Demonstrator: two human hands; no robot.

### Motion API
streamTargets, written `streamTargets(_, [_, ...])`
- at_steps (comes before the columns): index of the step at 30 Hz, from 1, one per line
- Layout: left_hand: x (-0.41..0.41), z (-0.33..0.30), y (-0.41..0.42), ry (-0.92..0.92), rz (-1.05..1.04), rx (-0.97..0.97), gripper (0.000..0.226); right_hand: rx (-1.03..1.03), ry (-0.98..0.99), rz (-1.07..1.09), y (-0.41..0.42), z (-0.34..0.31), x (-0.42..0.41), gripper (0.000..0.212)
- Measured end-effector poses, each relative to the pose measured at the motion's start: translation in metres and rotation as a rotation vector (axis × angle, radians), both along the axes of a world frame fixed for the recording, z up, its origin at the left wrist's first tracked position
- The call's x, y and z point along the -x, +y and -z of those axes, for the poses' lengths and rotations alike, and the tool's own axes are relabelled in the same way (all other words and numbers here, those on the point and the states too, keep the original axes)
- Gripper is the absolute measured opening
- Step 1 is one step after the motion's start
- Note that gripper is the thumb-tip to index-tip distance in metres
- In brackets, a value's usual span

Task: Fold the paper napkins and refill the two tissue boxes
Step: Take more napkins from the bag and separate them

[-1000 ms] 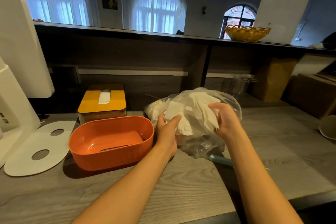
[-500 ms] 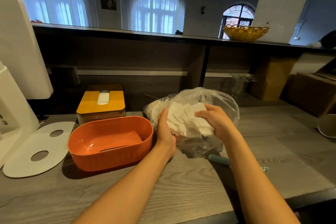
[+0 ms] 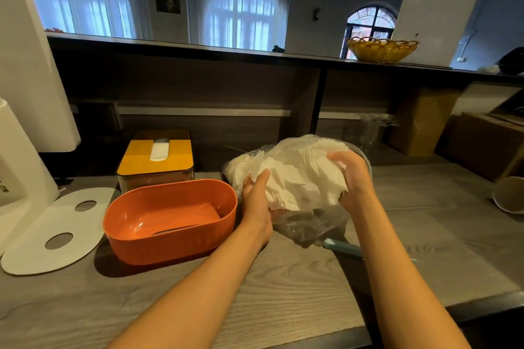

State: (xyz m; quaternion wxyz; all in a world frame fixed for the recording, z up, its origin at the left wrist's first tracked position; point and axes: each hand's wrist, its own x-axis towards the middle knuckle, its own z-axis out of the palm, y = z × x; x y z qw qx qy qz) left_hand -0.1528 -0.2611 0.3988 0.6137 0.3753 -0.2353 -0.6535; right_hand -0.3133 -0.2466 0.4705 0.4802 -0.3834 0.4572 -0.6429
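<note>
A stack of white paper napkins (image 3: 297, 178) sticks out of a clear plastic bag (image 3: 314, 227) on the wooden counter. My left hand (image 3: 256, 201) grips the stack's left side, thumb on top. My right hand (image 3: 353, 178) curls over its right side. Left of the hands stands an open orange oval tissue box (image 3: 170, 224), and its white lid (image 3: 54, 229) with two holes lies flat beside it. Behind it sits a yellow-lidded tissue box (image 3: 157, 159) with a white napkin showing in its slot.
A large white appliance (image 3: 25, 110) fills the left edge. A light-blue handle (image 3: 343, 246) pokes out from under the bag. A paper cup (image 3: 510, 198) lies at the right edge, cardboard boxes (image 3: 482, 144) behind it. A yellow basket (image 3: 381, 49) sits on the upper shelf.
Both hands have turned and lifted the napkin stack slightly. My right hand has shifted from the stack's top to its right side, and the stack now fans wider.
</note>
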Motion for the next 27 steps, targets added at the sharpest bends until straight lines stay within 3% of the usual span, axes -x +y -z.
streamTargets(2, [-0.001, -0.001, 0.001, 0.021, 0.012, -0.002, 0.051, -0.033, 0.08, -0.055, -0.001, 0.002, -0.001, 0.029])
streamTargets(7, [0.001, 0.0, 0.001, 0.006, 0.015, -0.035, 0.085, -0.082, 0.412, -0.179, 0.0, 0.008, -0.016, 0.017])
streamTargets(8, [0.001, 0.001, 0.001, -0.01, 0.02, -0.034, 0.083, -0.076, 0.444, -0.199, 0.0, 0.01, -0.017, 0.017])
streamTargets(12, [-0.001, 0.0, 0.002, -0.116, 0.008, -0.006, 0.026, -0.011, 0.517, -0.129, -0.001, 0.011, -0.016, 0.017])
streamTargets(14, [0.0, 0.0, 0.0, -0.144, 0.013, -0.003, 0.012, 0.035, 0.503, -0.087, -0.002, 0.011, -0.015, 0.015])
streamTargets(18, [-0.001, -0.002, 0.002, -0.134, 0.008, -0.016, 0.011, 0.114, 0.553, -0.032, -0.002, 0.012, -0.014, 0.012])
streamTargets(22, [-0.002, -0.004, 0.003, -0.096, 0.027, -0.018, 0.029, 0.174, 0.559, 0.0, -0.002, 0.013, -0.015, 0.013])
streamTargets(27, [-0.002, -0.006, 0.004, -0.094, 0.038, -0.018, 0.013, 0.207, 0.509, 0.087, -0.004, 0.012, -0.013, 0.011])
